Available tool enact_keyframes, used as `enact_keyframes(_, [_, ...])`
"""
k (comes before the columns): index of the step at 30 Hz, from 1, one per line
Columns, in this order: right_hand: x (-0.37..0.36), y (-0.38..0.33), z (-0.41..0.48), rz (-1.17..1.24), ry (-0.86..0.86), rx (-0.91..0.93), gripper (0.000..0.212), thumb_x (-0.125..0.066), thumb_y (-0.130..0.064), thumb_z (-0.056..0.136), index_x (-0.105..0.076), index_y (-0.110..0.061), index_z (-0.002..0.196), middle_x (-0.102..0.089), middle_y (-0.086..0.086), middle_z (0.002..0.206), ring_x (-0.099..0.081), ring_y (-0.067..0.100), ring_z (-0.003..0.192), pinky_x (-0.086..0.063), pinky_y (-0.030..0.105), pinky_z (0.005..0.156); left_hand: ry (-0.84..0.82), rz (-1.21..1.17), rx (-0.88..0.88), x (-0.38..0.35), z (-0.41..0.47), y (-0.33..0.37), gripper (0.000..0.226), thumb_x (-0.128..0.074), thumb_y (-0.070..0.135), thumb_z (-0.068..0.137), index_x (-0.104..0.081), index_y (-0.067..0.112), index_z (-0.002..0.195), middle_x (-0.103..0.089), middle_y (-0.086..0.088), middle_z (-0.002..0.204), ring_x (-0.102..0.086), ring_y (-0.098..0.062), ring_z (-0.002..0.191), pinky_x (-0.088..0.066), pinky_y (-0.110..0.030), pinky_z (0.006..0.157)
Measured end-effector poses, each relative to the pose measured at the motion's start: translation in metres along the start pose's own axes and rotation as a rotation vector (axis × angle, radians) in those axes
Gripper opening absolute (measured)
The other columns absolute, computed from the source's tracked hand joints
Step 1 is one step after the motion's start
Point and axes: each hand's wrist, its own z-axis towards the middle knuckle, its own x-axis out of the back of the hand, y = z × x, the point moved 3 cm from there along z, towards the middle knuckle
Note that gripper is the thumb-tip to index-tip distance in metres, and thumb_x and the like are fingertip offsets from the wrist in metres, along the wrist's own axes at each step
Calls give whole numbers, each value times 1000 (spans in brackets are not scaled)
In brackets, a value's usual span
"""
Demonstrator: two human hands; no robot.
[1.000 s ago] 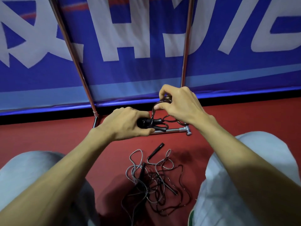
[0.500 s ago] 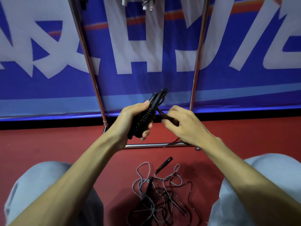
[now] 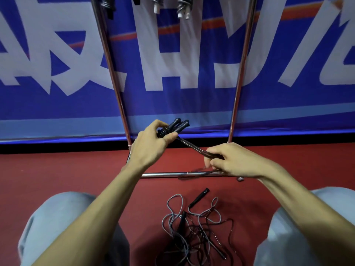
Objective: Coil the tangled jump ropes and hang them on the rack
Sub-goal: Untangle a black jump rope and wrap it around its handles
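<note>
My left hand (image 3: 151,144) grips the two black handles of a coiled black jump rope (image 3: 177,126), their ends pointing up and right. A bundle of its cord runs down to the right into my right hand (image 3: 230,162), which pinches it tight. On the red floor between my knees lies a tangled pile of grey and black ropes (image 3: 194,225) with loose black handles. The metal rack (image 3: 240,73) stands in front of me, its two poles rising from a floor bar. Several coiled ropes (image 3: 182,6) hang at the top edge.
A blue banner with large white letters (image 3: 172,54) stands right behind the rack. My knees in light trousers (image 3: 63,217) frame the pile on both sides. The rack's chrome base bar (image 3: 165,174) lies across the floor under my hands.
My hands have drawn apart: the left lifted the handles up, the right pulled the cord bundle down to the right. The view tilted up, showing ropes hanging at the rack's top.
</note>
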Motion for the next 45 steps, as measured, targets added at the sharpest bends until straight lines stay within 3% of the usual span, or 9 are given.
enact_keyframes(6, [3,-1,-4,-193,34,108,14,-61,-22,90,-62,-19,76,-59,-4,70,-54,12,70,-45,35,73,-11,586,-327,-16,-2,12,35,-63,50,85,-50,33,112,-66,5,104,-61,-32,98,-39,-35,68])
enact_keyframes(12, [13,4,-7,-348,214,268,25,-60,-41,90,-71,-20,85,-57,-6,67,-54,21,74,-47,43,66,-319,717,-493,-36,-14,10,37,-58,50,86,-49,39,120,-60,8,111,-62,-26,99,-39,-33,64])
enact_keyframes(16, [20,8,-9,-411,353,280,29,-56,-46,86,-73,-24,93,-60,-1,74,-61,27,74,-49,41,60,-294,772,-556,-35,-21,18,33,-57,50,80,-53,37,109,-62,9,99,-63,-23,90,-44,-32,61])
enact_keyframes(20, [21,0,-11,-434,505,358,32,-53,-50,83,-73,-26,86,-56,-4,69,-60,24,63,-42,32,46,-376,838,-576,-36,-25,24,61,-54,82,66,-52,34,104,-65,9,97,-62,-21,91,-38,-31,59])
enact_keyframes(25, [17,-12,-7,-345,638,314,22,-61,-47,78,-75,-30,76,-54,-5,62,-54,20,54,-39,29,43,-327,881,-666,-43,-29,27,68,-42,87,66,-54,34,107,-69,4,91,-64,-21,86,-45,-31,61])
enact_keyframes(31, [24,6,3,-293,656,183,41,-57,-65,70,-68,-26,70,-56,-7,66,-45,11,60,-30,26,53,-372,636,-607,-28,-35,30,44,-50,73,66,-54,38,93,-59,4,66,-53,-16,65,-39,-30,59])
enact_keyframes(37, [13,19,12,-56,595,305,27,-51,-46,83,-65,-24,79,-55,-3,78,-53,15,67,-45,37,58,-477,-324,-271,-14,-41,45,8,-57,24,71,-63,19,73,-58,-2,57,-49,-18,47,-36,-27,43])
enact_keyframes(43, [-11,16,21,102,496,110,30,-65,-33,83,-58,-11,64,-51,-2,65,-47,15,61,-38,35,62,-261,-647,-10,-13,-31,46,26,-39,14,92,-63,18,103,-52,-14,57,-43,-23,40,-32,-24,42])
enact_keyframes(45, [-16,12,20,187,373,57,30,-69,-26,85,-59,-20,58,-51,-7,53,-46,7,52,-35,26,59,-224,-717,86,-9,-26,45,24,-38,21,92,-62,17,92,-51,-15,61,-42,-22,40,-31,-25,44])
